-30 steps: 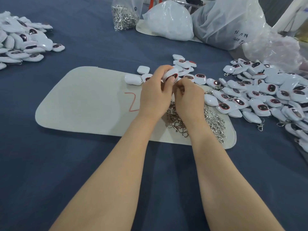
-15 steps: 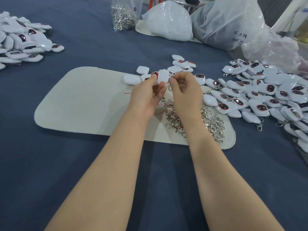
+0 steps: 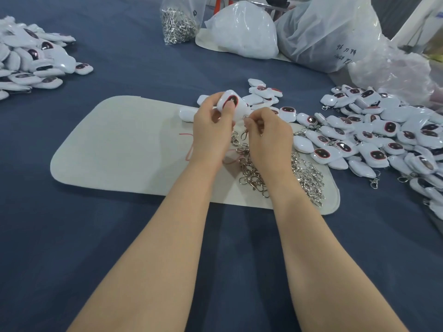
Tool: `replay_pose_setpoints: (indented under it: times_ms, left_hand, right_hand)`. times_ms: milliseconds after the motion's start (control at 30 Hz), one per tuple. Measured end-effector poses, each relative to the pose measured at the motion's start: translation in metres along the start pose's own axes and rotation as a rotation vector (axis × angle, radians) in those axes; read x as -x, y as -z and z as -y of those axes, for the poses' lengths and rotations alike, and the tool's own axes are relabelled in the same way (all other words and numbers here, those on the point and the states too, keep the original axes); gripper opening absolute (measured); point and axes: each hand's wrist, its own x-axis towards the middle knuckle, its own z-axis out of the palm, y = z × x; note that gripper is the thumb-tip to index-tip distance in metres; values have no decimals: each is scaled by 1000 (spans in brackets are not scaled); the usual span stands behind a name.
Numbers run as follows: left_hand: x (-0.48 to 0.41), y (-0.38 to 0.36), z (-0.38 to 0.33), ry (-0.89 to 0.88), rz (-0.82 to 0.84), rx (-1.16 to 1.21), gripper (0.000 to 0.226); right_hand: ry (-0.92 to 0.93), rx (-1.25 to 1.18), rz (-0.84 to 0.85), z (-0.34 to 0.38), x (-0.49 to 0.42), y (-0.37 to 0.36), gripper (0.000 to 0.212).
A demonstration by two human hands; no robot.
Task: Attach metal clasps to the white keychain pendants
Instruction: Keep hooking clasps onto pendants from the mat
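My left hand (image 3: 211,130) grips a white pendant (image 3: 236,105) with a dark red-rimmed window, thumb across its face, above the beige mat (image 3: 124,149). My right hand (image 3: 268,135) pinches a metal clasp (image 3: 245,133) that hangs right below the pendant's lower edge. A heap of loose metal clasps (image 3: 306,176) lies on the mat under and right of my hands. A few white pendants (image 3: 263,93) lie just behind my hands.
A large spread of pendants (image 3: 388,137), some with clasps on, covers the blue cloth at the right. Another pendant pile (image 3: 31,61) sits far left. A clear bag of clasps (image 3: 178,22) and white plastic bags (image 3: 247,29) stand at the back.
My left hand turned the pendant so its dark window faces me and lifted it slightly. My right hand dropped a little, with a clasp hanging from its fingertips.
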Motion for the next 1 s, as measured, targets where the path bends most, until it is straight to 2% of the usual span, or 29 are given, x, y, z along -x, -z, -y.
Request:
replay_pose_setpoints:
  times_ms: [100,200,267,367,500,600,767,867,1000]
  left_hand:
    - [5,-2,1,-187,68,-153,10]
    - [5,-3,3,-256,81,-236,13]
    - [4,-3,2,-191,59,-171,8]
    - [1,-1,1,45,-19,76,7]
    - [-5,4,1,340,-1,437,15]
    - [-5,5,-1,491,6,627,13]
    - [-6,8,-1,596,45,694,11]
    - [-6,9,-1,633,43,720,11]
    - [-6,7,0,555,-4,622,12]
  right_hand:
    - [4,36,6,-3,0,1,12]
    - [7,38,-4,-3,1,1,11]
    - [-20,-18,-31,-2,2,1,9]
    - [-51,-151,-53,3,2,-1,6]
    - [-77,-313,-13,7,3,-2,7]
    - [-60,-339,-41,8,3,-2,11]
    - [-46,-367,-73,11,3,0,13]
    - [-18,-308,-70,10,3,1,6]
    - [32,-183,-42,7,2,3,7]
